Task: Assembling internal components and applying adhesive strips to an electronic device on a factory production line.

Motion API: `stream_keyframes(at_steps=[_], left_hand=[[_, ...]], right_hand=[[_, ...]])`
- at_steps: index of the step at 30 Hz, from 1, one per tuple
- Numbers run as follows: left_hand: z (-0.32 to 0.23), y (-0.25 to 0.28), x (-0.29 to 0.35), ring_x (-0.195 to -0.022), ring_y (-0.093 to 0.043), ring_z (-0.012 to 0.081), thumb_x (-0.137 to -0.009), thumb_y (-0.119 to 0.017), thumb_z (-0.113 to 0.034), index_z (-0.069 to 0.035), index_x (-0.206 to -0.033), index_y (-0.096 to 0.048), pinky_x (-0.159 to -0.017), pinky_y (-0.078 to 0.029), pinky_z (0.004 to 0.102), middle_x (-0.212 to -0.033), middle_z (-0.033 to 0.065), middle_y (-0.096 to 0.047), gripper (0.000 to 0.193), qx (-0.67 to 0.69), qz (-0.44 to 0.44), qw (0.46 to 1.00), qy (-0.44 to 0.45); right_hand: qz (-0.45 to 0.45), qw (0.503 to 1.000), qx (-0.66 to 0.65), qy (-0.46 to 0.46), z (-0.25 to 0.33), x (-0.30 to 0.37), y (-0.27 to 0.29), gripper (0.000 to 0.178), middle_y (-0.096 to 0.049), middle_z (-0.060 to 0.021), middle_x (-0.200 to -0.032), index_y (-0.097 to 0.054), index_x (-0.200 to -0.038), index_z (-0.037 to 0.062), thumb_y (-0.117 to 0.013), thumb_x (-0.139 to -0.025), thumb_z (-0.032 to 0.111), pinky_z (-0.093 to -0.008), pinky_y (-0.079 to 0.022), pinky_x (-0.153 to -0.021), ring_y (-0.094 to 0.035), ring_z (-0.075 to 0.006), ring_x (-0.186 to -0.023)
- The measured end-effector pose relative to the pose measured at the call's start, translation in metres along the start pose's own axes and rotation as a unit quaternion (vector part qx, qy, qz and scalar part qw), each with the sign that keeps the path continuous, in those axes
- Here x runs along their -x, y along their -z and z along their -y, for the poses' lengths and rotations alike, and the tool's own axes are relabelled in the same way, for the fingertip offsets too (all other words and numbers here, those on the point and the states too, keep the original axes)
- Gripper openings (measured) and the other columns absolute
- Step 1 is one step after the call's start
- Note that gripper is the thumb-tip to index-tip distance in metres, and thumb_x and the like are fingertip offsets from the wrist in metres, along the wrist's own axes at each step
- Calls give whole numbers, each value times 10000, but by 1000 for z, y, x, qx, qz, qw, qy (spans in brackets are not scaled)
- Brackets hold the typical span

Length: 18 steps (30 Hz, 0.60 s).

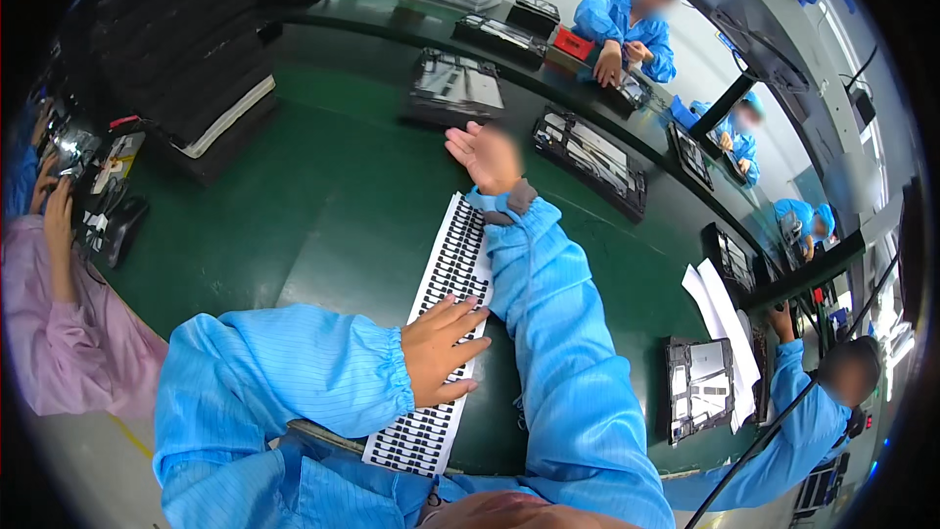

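Note:
A long white sheet [458,257] with rows of small black die-cut pieces lies on the green table in front of me. My left hand [441,348] rests on its lower half, palm down with fingers spread. Beyond the sheet's far end, my right hand [487,159] reaches out with fingers stretched, nothing seen in it. A dark wristband [513,202] is on the right wrist, over the blue sleeve. Just past the right fingertips sits a black tray [455,86] of flat silvery parts, slightly blurred. I cannot tell whether the fingers touch it.
To the right stands another black tray [590,161] of parts. At far left is a tall stack of black trays [176,59]. White paper [723,333] and a parts tray [699,387] lie at right. A pink sleeve [83,333] is close on the left; co-workers in blue line the far side.

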<state>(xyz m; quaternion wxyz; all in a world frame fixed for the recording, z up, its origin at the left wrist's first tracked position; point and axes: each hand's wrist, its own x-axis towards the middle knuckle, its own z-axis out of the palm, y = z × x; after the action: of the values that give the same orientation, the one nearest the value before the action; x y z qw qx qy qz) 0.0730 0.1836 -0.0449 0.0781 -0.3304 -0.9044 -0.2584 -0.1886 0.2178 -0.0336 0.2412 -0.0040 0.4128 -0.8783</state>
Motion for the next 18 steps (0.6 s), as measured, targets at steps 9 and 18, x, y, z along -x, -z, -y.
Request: stream_keyframes(at_steps=[9,18], left_hand=[[34,28,-8,-1189,-317,385,-674,-668,-285,-22,-1128,-499,-981,-250,484,-1283,219,-341,551,-83,-4,995,45],[120,73,-119,-1026,-474,321,-747,-616,-314,-10,-1069,-540,-913,-366,366,-1082,174,-524,450,-123,38,991,41]], right_hand=[[-75,958,208,185,102,72,91,162,-615,-83,-759,-599,-855,-2,-497,-755,76,-224,-424,-552,-532,-122,-606],[-386,749,455,287,161,43,227,306,-625,-148,-813,-631,-871,-11,-557,-727,248,-347,-428,-710,-573,-280,-771]])
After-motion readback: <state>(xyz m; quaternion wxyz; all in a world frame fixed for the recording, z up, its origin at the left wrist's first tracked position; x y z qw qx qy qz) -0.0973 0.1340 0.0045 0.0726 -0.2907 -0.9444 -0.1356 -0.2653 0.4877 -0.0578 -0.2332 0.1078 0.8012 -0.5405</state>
